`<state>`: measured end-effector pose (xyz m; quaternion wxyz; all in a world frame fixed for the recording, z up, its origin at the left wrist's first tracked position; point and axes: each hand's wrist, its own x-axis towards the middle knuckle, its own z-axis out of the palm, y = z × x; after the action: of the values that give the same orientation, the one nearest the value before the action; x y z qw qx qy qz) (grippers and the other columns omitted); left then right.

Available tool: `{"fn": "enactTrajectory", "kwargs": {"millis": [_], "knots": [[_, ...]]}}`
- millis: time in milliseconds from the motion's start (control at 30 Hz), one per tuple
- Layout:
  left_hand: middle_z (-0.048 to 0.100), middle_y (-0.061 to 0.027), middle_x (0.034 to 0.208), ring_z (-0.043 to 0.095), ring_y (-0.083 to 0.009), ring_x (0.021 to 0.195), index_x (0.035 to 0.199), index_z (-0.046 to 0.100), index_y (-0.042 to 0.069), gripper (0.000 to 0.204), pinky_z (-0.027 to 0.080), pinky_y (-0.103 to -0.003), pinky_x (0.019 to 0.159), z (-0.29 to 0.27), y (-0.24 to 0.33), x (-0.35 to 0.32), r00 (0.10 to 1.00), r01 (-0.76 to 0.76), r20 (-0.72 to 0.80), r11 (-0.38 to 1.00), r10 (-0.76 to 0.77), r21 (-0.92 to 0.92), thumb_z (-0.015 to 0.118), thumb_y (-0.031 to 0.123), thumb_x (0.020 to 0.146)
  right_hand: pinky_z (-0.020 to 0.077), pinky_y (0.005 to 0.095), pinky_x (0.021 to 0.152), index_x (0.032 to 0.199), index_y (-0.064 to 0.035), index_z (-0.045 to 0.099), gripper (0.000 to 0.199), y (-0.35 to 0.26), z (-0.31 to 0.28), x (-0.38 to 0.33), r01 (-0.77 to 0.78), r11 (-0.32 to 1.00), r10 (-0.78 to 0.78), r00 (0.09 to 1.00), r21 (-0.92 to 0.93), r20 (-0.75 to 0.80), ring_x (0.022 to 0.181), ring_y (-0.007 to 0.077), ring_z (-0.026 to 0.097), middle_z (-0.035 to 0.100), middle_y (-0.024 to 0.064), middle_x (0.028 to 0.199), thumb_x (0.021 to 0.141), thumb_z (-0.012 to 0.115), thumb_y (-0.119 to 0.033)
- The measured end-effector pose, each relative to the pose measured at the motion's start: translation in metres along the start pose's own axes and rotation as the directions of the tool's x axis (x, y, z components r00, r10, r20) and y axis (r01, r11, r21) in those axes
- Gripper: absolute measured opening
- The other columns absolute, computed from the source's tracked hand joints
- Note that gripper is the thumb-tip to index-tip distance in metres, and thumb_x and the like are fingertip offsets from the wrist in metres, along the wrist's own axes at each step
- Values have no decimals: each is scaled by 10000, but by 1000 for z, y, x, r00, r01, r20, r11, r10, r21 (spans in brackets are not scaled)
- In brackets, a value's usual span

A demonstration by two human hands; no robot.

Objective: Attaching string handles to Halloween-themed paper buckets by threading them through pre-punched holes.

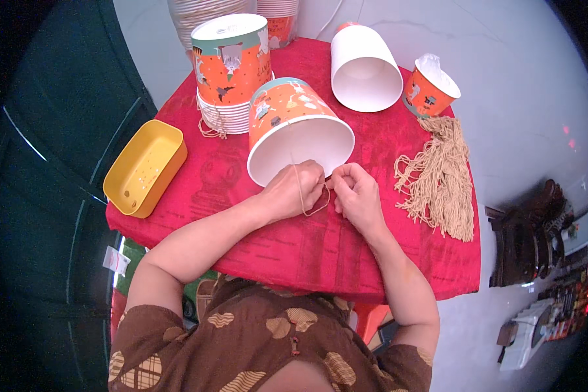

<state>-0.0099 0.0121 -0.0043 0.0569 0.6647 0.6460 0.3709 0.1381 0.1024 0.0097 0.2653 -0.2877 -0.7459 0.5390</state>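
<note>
1. At the far left of the bench (pixel 372 271), which has a red cloth over it, I see a yellow box (pixel 168 153). It is open at the top, and small pale bits and a dark spot lie inside.
2. Next, farther back, is the stack (pixel 232 73) of orange tubs, turned upside down. Loose strands (pixel 213 127) hang near its lower rims.
3. Then comes the bucket (pixel 287 104), orange with a green band. It lies on its side near the middle of the bench, just beside the stack, with its white mouth facing the person.
4. The left hand (pixel 293 189) is at the near rim of this bucket. Its fingers are curled in, but I cannot tell what they are gripping.
5. The string (pixel 300 188) passes across the left hand and makes a loose loop toward the other hand.
6. The right hand (pixel 357 196) is just beside, also at the rim; its fingers are narrow, pinching the string.
7. Behind, a white bucket (pixel 366 55) lies with its mouth toward the person.
8. Farther right stands a small tub (pixel 428 93), orange, with white plastic inside.
9. Nearer than this tub, the bundle (pixel 441 179) of tan strings is spread along the right edge.
</note>
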Motion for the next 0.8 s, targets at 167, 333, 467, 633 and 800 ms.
{"fn": "enactTrajectory", "kwargs": {"millis": [167,333,467,633,800], "knots": [[623,-176,757,640,-325,707,793,595,-10,58,505,-395,626,1,0,3,999,22,-28,996,-25,-92,634,31,780,445,288,463,928,10,562,79,9,6,0,-44,991,39,998,126,39,547,102,558,605,67,653,870,586,-38],[626,-198,745,633,-351,714,769,593,-25,80,497,-415,642,-1,1,5,993,103,-36,972,-113,-209,595,52,790,507,389,588,927,8,585,91,13,5,2,164,966,-167,986,-202,1,640,265,647,647,164,731,843,578,-26],[639,-140,734,613,-204,666,817,628,-19,95,478,-333,614,-1,-2,6,988,145,-22,966,-153,-214,612,74,827,517,466,662,911,4,611,104,11,2,-1,319,881,-323,945,-349,47,787,391,657,654,227,829,827,552,-14],[623,-89,705,569,-143,665,803,627,-17,108,463,-312,604,-2,-2,6,972,230,10,936,-236,-267,605,86,827,514,475,661,905,4,613,105,11,1,-1,289,841,-288,955,-457,74,762,394,655,656,224,815,815,564,-23],[620,-73,703,558,-132,660,802,628,-20,114,464,-308,602,-5,-1,7,964,265,53,922,-261,-281,603,89,828,515,452,637,900,5,606,106,8,4,-2,288,865,-333,942,-411,-40,710,379,659,656,216,792,801,583,-25]]}}
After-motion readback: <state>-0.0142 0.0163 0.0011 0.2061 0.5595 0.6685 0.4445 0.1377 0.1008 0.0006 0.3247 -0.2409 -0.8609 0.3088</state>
